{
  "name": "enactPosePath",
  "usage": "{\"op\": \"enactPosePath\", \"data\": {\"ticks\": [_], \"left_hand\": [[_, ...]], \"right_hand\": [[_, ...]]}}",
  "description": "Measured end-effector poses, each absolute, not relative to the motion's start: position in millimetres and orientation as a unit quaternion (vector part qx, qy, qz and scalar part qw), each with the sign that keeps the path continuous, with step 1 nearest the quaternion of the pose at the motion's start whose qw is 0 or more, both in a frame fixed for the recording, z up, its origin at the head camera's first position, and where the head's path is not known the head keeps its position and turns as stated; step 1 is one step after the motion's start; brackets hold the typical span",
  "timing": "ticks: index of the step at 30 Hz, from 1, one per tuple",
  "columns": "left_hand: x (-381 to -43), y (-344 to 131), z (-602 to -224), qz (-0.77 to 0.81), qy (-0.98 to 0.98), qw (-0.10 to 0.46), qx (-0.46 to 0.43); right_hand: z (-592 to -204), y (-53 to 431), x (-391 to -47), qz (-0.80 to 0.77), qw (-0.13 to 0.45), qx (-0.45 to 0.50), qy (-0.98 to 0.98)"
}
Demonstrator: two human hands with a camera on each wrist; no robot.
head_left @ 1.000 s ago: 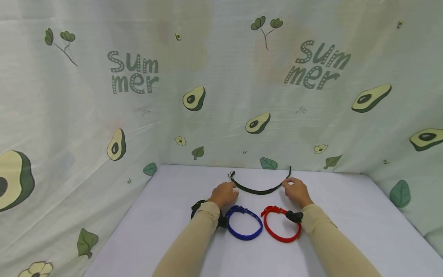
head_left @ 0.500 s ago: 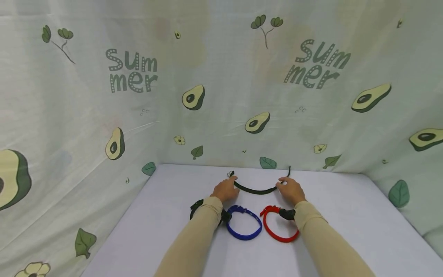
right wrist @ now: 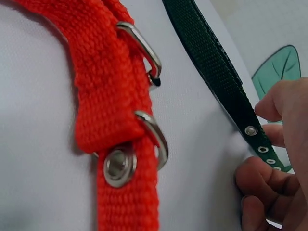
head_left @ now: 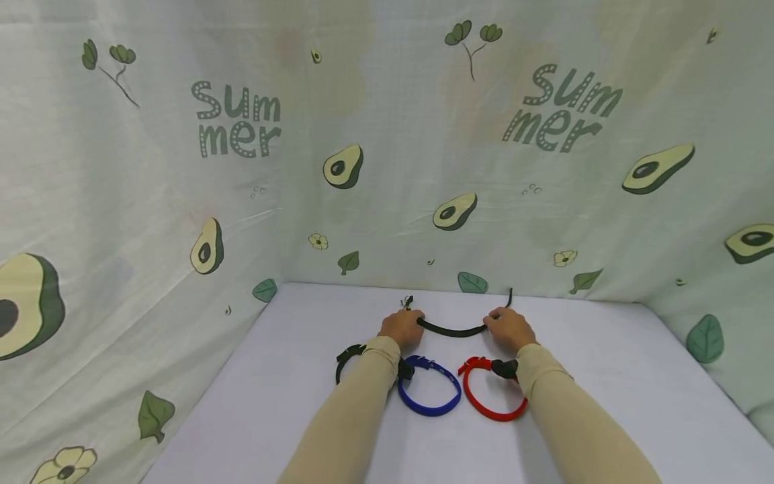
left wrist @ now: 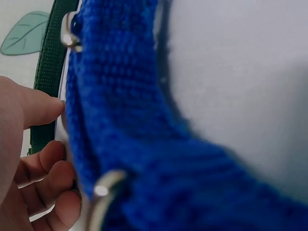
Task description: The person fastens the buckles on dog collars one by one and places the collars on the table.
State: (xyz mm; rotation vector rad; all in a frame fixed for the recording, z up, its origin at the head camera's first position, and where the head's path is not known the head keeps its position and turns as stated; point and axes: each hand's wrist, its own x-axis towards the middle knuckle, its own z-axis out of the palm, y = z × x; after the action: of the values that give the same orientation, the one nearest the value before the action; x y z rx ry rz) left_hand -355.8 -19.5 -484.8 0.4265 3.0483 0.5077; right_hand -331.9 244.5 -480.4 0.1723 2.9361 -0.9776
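A dark green webbing collar [head_left: 450, 332] lies unbuckled in a shallow curve near the back of the white table. My left hand [head_left: 402, 327] pinches it close to the buckle end, where metal hardware shows past the fingers. Near the other end, my right hand [head_left: 510, 329] holds the strap between thumb and fingers, and its tip sticks up beyond them. Metal eyelets [right wrist: 250, 130] run along that end in the right wrist view. Nearer me, a buckled blue collar [head_left: 431, 411] and a buckled red collar [head_left: 496, 416] form loops under my wrists.
Another dark, looped collar [head_left: 340, 366] is partly hidden under my left forearm. The white table [head_left: 611, 403] meets a hanging cloth [head_left: 387, 255] printed with avocados and leaves at the back and sides.
My right hand has slid left along the green collar, inward from its end. My left hand has moved slightly forward and right and now closes around the strap.
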Motion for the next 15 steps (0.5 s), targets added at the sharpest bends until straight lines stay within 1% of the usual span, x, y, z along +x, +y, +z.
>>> {"op": "enactPosePath", "data": {"ticks": [6, 13, 15], "left_hand": [[-363, -19, -486, 0.173, 0.975, 0.022, 0.134], [-372, -26, -492, 0.19, 0.97, 0.009, 0.15], [-371, -29, -492, 0.191, 0.969, 0.013, 0.154]], "right_hand": [[-479, 249, -333, -0.303, 0.025, 0.054, 0.951], [-473, 251, -332, -0.309, 0.033, 0.06, 0.949], [-472, 252, -332, -0.309, 0.032, 0.057, 0.949]]}}
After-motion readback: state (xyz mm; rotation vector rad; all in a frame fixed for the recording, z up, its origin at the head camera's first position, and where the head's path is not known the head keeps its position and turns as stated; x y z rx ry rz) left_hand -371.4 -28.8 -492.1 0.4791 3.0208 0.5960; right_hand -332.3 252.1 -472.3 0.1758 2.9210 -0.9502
